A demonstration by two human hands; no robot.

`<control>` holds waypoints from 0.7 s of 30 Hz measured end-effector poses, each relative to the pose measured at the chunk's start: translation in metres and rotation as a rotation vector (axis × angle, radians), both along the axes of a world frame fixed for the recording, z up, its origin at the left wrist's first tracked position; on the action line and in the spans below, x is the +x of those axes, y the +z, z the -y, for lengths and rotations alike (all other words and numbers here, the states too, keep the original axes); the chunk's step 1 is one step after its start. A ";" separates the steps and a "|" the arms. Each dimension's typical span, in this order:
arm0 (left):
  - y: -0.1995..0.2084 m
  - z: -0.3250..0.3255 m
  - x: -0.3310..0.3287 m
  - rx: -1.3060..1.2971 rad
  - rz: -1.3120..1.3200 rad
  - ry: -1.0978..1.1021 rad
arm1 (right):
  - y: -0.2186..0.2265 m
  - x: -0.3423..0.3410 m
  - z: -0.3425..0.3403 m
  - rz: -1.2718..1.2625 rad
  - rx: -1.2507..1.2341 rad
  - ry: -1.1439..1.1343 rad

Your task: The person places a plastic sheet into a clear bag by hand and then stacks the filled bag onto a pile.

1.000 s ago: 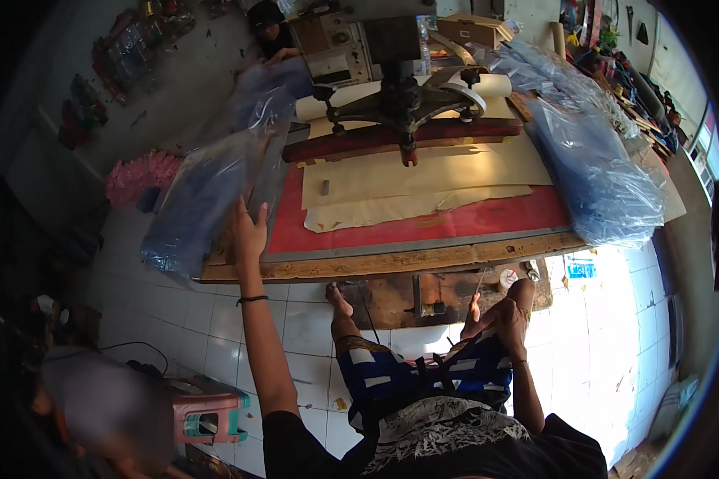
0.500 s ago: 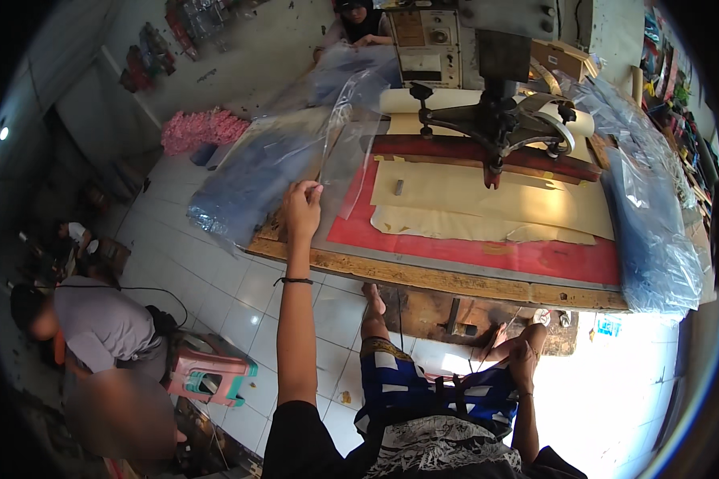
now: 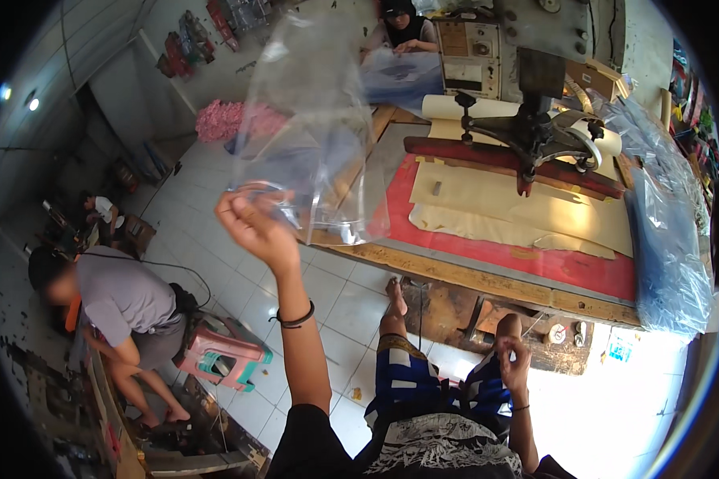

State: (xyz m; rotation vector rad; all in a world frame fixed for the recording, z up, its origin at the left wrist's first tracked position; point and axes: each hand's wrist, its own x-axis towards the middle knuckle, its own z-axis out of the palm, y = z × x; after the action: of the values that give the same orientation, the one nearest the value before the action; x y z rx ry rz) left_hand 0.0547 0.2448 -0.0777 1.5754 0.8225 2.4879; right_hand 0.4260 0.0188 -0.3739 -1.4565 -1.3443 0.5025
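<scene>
My left hand (image 3: pixel 257 229) is raised beyond the table's left front corner, fingers curled on a clear plastic sheet (image 3: pixel 319 172). The sheet stands up from the hand toward the far wall and partly covers the fingers. Over my right knee is my right hand (image 3: pixel 515 363), its fingers bent together; whatever they may hold is too small to make out. Right of the plastic, a press head (image 3: pixel 527 140) with a dark red bar sits over tan sheets (image 3: pixel 487 199) on a red mat (image 3: pixel 447 234). A small metal piece (image 3: pixel 437 188) lies on the tan sheets.
The wooden table edge (image 3: pixel 471 279) runs before my legs. Folded clear plastic (image 3: pixel 671 263) hangs over the table's right end. A pink bundle (image 3: pixel 216 121) lies at the far left. One person sits behind the table; others sit at left by a pink stool (image 3: pixel 224 351).
My left hand has moved left and lifted the clear plastic sheet off the table's left side. My right hand has shifted slightly on the knee. The view has turned a little left.
</scene>
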 end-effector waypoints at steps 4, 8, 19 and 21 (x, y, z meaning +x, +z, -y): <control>-0.001 0.041 -0.027 0.072 0.280 -0.058 | 0.102 -0.032 -0.041 -0.008 0.019 0.156; -0.075 0.071 -0.046 -0.133 0.672 -0.007 | 0.172 -0.078 -0.078 -0.008 0.165 0.368; -0.203 0.188 -0.055 -0.863 0.445 -0.112 | 0.149 -0.162 -0.099 -0.313 0.129 0.413; -0.205 0.190 -0.072 -0.923 0.444 -0.319 | 0.158 -0.159 -0.107 -0.284 0.085 0.377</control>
State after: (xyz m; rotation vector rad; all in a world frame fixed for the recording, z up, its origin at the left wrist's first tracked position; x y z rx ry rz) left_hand -0.0175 0.0548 -0.2830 0.7265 1.2436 1.6943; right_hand 0.2670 0.1261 -0.2158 -1.0188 -1.3932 0.8515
